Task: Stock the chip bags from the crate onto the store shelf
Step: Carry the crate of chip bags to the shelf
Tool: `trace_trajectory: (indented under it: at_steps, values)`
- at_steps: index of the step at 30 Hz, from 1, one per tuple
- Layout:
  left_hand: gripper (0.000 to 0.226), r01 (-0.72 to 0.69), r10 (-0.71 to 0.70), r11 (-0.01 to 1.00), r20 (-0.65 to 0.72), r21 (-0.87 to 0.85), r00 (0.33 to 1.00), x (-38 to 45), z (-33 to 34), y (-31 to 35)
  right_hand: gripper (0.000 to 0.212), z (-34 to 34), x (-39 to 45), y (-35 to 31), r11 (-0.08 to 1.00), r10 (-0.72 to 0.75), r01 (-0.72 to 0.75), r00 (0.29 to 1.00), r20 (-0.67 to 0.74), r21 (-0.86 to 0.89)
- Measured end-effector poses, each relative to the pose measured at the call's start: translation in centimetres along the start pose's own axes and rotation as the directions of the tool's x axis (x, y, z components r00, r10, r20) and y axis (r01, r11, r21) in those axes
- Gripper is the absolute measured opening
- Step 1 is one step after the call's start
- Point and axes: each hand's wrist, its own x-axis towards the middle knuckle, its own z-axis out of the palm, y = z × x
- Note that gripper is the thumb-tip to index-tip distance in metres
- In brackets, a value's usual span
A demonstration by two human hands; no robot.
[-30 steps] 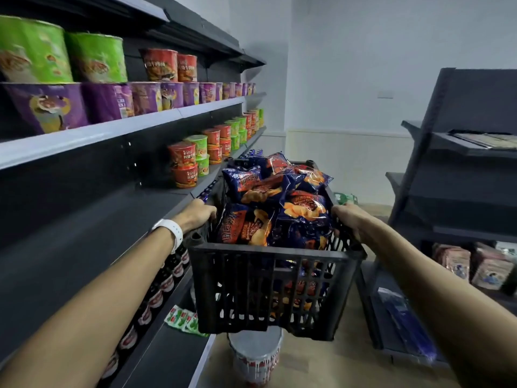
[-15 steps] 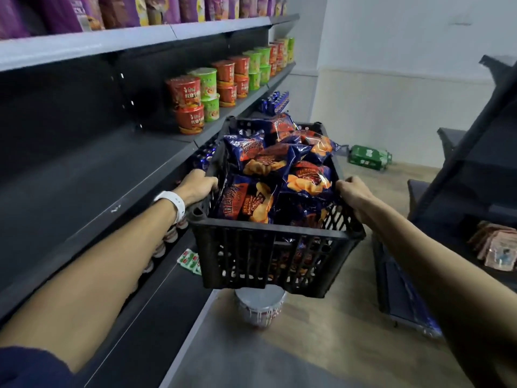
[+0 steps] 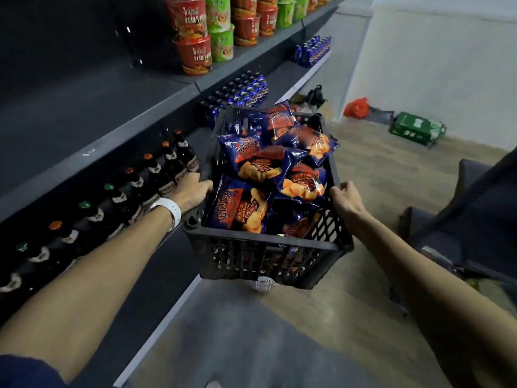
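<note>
Both hands hold the black plastic crate (image 3: 268, 247) by its side rims. The left hand (image 3: 193, 191), with a white wristband (image 3: 170, 210) on its wrist, has its fingers curled over the left rim. The right hand (image 3: 345, 196) has its fingers curled around the right rim. The chip bags (image 3: 268, 175), dark blue with orange chips on them, are all piled inside the crate. None are on a shelf yet.

A second ago the crate was carried high, about level with the noodle cups. Now it has come down low, and the view has tipped down with it. The red and green noodle cups (image 3: 207, 37) sit well above the crate now. The row of dark bottles (image 3: 134, 186) on the lower shelf is just beside the left hand, and the blue cans (image 3: 240, 93) are near the far end of the crate. A white bucket (image 3: 261, 284) peeks out from under the crate, on the floor (image 3: 349, 317).

I think the person is putting the crate down on the floor by the shelves. Once it rests there, both hands can let go and start lifting out bags. The wide bare part of the dark shelf (image 3: 84, 107) above the bottles looks like a good spot for them. The bucket below could get in the way.
</note>
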Motion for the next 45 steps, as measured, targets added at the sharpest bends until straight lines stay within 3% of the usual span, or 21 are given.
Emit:
trace_trajectory:
  at_steps: [6,13,20,27,45]
  values:
    - [0.023,0.043,-0.044,0.998,-0.003,-0.044,0.999,1.7,3.9,-4.1,0.024,2.7,2.7,4.9,1.000,0.015,-0.015,1.000,0.006,0.009]
    - [0.015,0.043,-0.043,0.999,0.000,-0.032,0.999,4.2,8.6,-7.1,0.032,5.4,5.7,9.9,0.999,0.044,-0.044,0.999,0.025,0.004]
    - [0.031,0.090,-0.088,0.996,0.084,-0.016,0.993,8.3,14.5,-12.2,0.023,8.3,8.9,16.3,0.995,0.094,-0.094,0.996,-0.010,0.014]
    - [0.007,0.038,-0.039,0.999,0.134,0.012,0.990,12.0,18.4,-15.6,0.018,11.9,10.7,21.5,0.990,0.140,-0.139,0.989,-0.043,0.034]
    - [0.038,-0.050,0.025,0.996,0.320,0.071,0.947,24.6,21.3,-23.5,0.005,23.5,12.1,27.3,0.982,0.186,-0.171,0.955,-0.232,0.083]
